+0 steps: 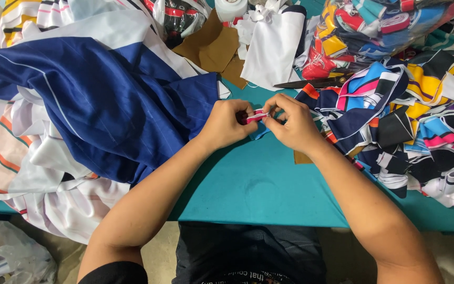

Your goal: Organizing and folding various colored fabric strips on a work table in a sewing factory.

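A teal table (258, 184) carries a big blue striped cloth (95, 100) on the left and a heap of multicoloured fabric strips (416, 115) on the right, with dark scissors (316, 82) lying beyond the hands. Above the table's middle, the left hand (226, 125) and right hand (291, 123) meet, fingertips of both pinched shut on a small pink-and-white strip (257, 116) between them.
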